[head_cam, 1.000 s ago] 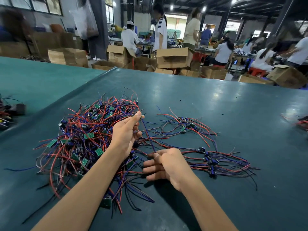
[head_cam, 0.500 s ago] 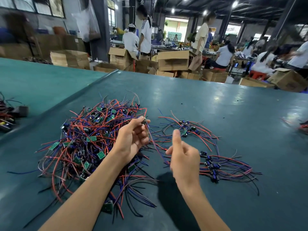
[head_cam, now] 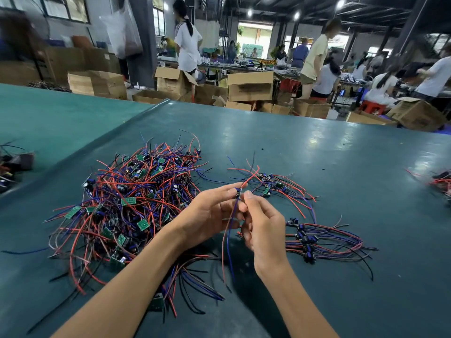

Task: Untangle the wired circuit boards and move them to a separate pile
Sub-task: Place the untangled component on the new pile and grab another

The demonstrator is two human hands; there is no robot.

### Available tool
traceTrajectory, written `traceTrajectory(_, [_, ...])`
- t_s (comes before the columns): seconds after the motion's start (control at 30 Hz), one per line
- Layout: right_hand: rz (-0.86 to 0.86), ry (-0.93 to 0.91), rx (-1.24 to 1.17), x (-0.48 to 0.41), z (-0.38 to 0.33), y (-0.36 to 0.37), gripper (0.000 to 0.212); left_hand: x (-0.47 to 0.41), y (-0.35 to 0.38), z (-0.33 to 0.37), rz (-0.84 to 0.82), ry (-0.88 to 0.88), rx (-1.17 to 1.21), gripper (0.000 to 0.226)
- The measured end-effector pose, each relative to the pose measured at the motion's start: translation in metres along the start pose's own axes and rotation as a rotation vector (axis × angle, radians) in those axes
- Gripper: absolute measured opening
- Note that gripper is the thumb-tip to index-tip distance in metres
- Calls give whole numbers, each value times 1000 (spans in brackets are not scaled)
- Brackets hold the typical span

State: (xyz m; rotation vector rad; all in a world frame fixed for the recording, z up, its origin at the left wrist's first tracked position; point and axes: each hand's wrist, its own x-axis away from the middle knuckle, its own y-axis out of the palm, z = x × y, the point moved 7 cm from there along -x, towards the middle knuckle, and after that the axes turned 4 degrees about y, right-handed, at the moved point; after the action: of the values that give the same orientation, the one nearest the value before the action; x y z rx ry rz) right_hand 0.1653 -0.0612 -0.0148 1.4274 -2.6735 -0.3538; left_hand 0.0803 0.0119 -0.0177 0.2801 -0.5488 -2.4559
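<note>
A big tangled heap of small green circuit boards with red, blue and black wires (head_cam: 131, 206) lies on the left of the teal table (head_cam: 341, 167). Raised between my hands is one wired board (head_cam: 238, 192); its red and blue wires hang down towards the table. My left hand (head_cam: 210, 215) pinches it from the left and my right hand (head_cam: 263, 223) pinches it from the right, fingertips almost meeting. Two sorted bundles lie to the right: one farther back (head_cam: 275, 184), one close by my right hand (head_cam: 322, 242).
More wired parts sit at the table's far left edge (head_cam: 12, 167) and far right edge (head_cam: 439, 181). Cardboard boxes (head_cam: 250, 85) stand on the floor beyond the table, with several people working at benches behind them.
My right hand has come up off the table and met my left hand. Both now hold one wired board lifted clear of the heap, further right than before.
</note>
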Motion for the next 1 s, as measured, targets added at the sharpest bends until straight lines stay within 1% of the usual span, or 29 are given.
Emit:
traceTrajectory(0.13, [-40, 108, -42, -3, 4, 0, 32, 1, 2, 1, -43, -12, 62, 49])
traceTrajectory(0.2, [-54, 137, -50, -3, 5, 0, 29, 1, 3, 1, -52, -17, 101, 49])
traceTrajectory(0.23, [-57, 142, -44, -3, 5, 0, 28, 0, 2, 1, -52, -19, 114, 49])
traceTrajectory(0.37, [-42, 155, -34, -2, 6, -1, 36, -1, 0, -1, -67, -11, 138, 50])
traceTrajectory(0.53, [-75, 160, -55, -1, 7, 2, 27, -3, -4, 0, -51, 22, 132, 50])
traceTrajectory(0.6, [-105, 170, -64, 0, 7, 4, 26, -3, -6, 1, -35, 33, 116, 44])
traceTrajectory(0.7, [-129, 172, -59, 1, 7, 5, 30, -2, -7, 2, 9, 75, 19, 29])
traceTrajectory(0.8, [-125, 176, -46, 2, 5, 5, 32, -2, -5, 2, 31, 114, -7, 18])
traceTrajectory(0.83, [-116, 179, -49, 2, 5, 5, 29, -2, -4, 2, 22, 121, -3, 20])
traceTrajectory(0.93, [-116, 186, -73, 2, 6, 6, 19, -4, -7, 1, 16, 138, 35, 45])
traceTrajectory(1.0, [-121, 196, -83, 2, 7, 6, 20, -5, -9, 0, 23, 153, 41, 47])
